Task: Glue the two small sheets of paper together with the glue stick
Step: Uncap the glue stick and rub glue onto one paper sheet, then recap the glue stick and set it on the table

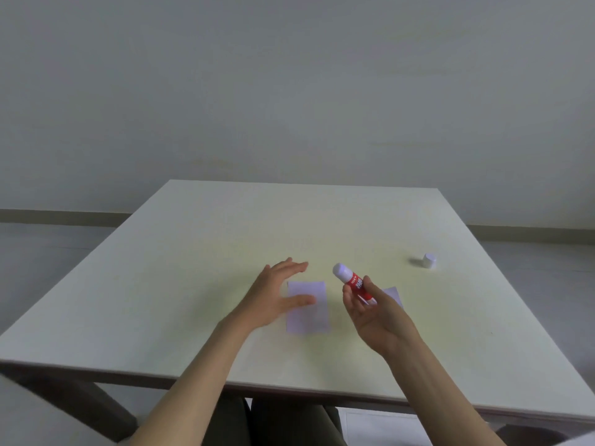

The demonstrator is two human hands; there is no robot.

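Note:
My right hand (370,312) holds a red glue stick (352,282) above the table, its white tip pointing up and to the left. The stick has no cap on. A small white sheet of paper (310,312) lies flat in the middle of the table. My left hand (278,294) hovers open over that sheet's left edge, fingers spread, thumb across the sheet. A second small sheet (393,294) lies to the right, mostly hidden behind my right hand.
The glue stick's white cap (428,261) sits on the table (193,284) at the far right. The pale table has its front edge close to my body. A grey wall stands behind the table's far edge.

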